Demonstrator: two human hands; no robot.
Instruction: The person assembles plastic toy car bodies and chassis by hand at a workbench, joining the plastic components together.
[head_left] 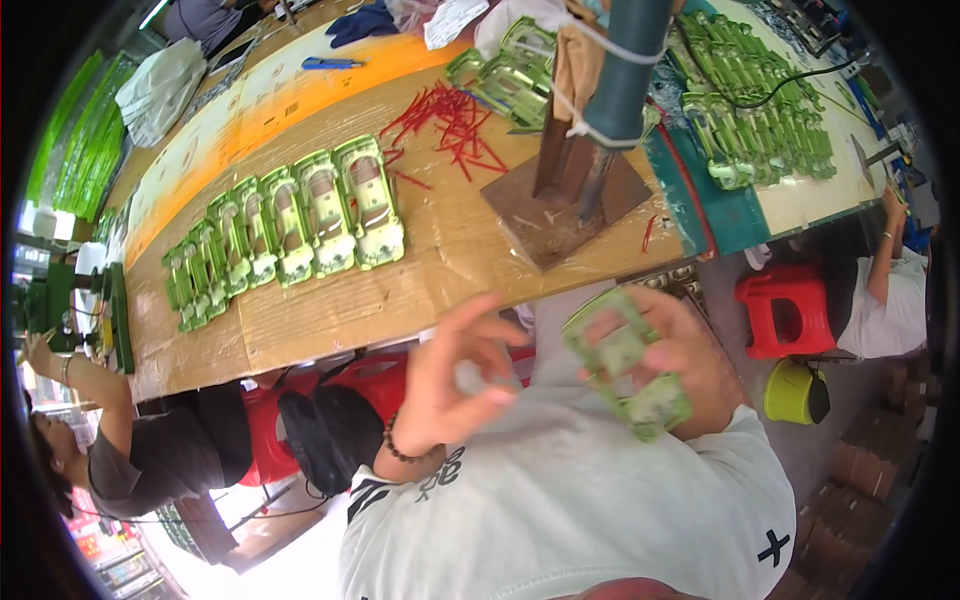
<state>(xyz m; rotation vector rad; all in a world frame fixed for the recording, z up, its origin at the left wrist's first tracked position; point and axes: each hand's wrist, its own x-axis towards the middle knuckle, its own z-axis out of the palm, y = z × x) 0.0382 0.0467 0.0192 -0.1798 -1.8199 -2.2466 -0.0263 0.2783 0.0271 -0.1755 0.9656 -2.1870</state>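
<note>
My right hand (699,357) grips a green plastic toy car body (618,345), tilted in front of my chest, with its cut-out openings showing. To its left, my left hand (440,385) is raised with fingers curled and partly smeared by motion. A small pale, see-through piece (482,380) seems to lie between its thumb and fingers; its kind is unclear. On the table ahead, several matching green car bodies (322,215) stand side by side in a curved row.
A rusty metal base (570,215) with a thick post (625,75) rises from the cardboard-covered table (330,325). Red strips (450,125) lie scattered behind. More green car bodies (755,95) fill the far right. A red stool (787,315) stands right; co-workers sit at both sides.
</note>
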